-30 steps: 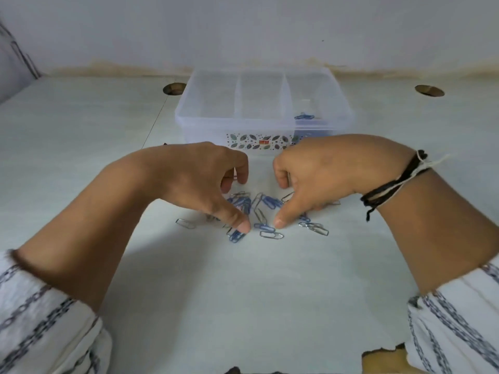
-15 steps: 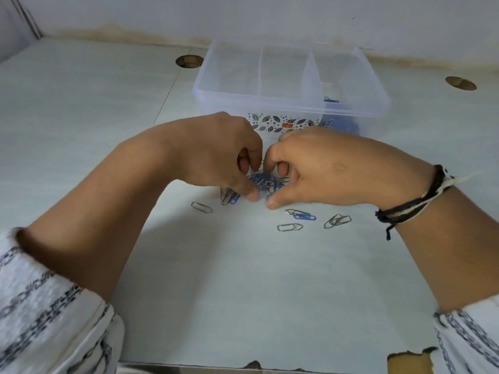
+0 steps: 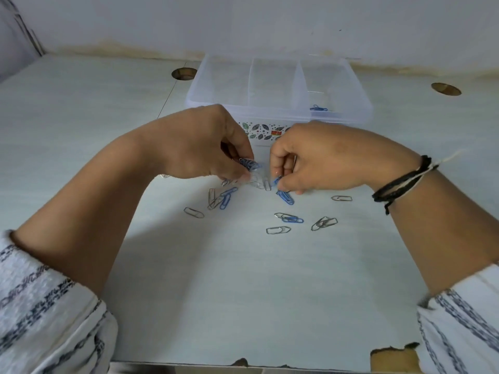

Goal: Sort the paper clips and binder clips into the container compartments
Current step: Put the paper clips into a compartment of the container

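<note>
Smooth pale tabletop [image 3: 243, 292], wiry paper clips [image 3: 278, 229]

Pale table [image 3: 243, 292], two round holes [image 3: 184, 73]; stained white wall [image 3: 243, 22] behind.

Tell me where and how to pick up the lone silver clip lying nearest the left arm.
Pinch the silver clip across its two long wires, coming straight down from above. It lies flat on the table, apart from the other clips, so both long sides look free.

Both hands have lifted and parted: the left hand [image 3: 208, 147] now pinches a bunch of blue paper clips [image 3: 249, 164], the right hand [image 3: 318, 160] another, exposing loose clips [image 3: 221, 199] on the counter [image 3: 243, 292].
</note>
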`<state>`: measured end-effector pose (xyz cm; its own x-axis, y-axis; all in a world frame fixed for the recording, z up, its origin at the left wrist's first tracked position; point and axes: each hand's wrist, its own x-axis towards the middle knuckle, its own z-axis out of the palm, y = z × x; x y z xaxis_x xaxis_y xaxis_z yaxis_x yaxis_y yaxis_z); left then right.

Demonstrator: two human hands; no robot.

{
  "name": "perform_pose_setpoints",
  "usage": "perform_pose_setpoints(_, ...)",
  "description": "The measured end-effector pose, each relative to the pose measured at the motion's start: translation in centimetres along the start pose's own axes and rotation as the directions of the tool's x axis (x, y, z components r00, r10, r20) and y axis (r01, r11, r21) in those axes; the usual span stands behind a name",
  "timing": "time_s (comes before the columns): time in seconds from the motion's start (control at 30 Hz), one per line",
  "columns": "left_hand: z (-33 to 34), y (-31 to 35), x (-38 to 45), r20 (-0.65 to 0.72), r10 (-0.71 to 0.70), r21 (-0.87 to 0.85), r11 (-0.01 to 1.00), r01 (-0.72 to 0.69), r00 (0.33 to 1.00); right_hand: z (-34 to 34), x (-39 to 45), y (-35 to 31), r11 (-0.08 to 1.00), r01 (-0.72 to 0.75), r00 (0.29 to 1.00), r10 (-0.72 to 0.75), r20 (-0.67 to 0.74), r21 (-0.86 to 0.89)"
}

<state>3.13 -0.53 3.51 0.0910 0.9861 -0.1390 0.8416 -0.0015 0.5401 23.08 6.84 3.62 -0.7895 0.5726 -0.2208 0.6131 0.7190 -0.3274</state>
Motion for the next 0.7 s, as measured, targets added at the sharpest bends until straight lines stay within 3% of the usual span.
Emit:
perform_pose_setpoints(0.1, -0.6, 0.3, -0.1, -0.073, 0.003, -0.131, 0.991, -0.013, 0.997, -2.1, -0.9, 1.1, 0.993, -0.002, 0.999, 0.008, -0.053, 0.12)
perform_pose_setpoints(0.2, -0.9, 1.2, 0.2, -0.166, 0.035, -0.254, 0.964, -0.077, 0.985, -4.5, -2.0, 2.7, 0.958, 0.007, 0.977, 0.055, -0.208, 0.286)
perform_pose_setpoints(0.33, -1.5, 3.5, 2.4, -0.322, 0.06, -0.353, 0.918, -0.179, 0.945, -6.1, -2.4, 5.1, 0.895, 0.004, 0.867, 0.22, -0.448, 0.447)
perform_pose_setpoints(0.47, -2.0, 6.5, 6.0, -0.418, 0.06, -0.334, 0.918, -0.215, 0.906, -5.3, -1.1, 6.8, 0.943, -0.103, 0.736, 0.286, -0.614, 0.316)
perform_pose_setpoints(0.57, -1.6, 7.8, 8.9, -0.464, 0.066, -0.258, 0.944, -0.206, 0.883, -4.8, -0.3, 7.3, 0.955, -0.106, 0.67, 0.275, -0.69, 0.278)
perform_pose_setpoints(0.7, -0.5, 8.1, 9.8, -0.523, 0.096, -0.124, 0.974, -0.188, 0.847, -4.4, 0.0, 7.3, 0.984, -0.159, 0.665, 0.165, -0.728, 0.078)
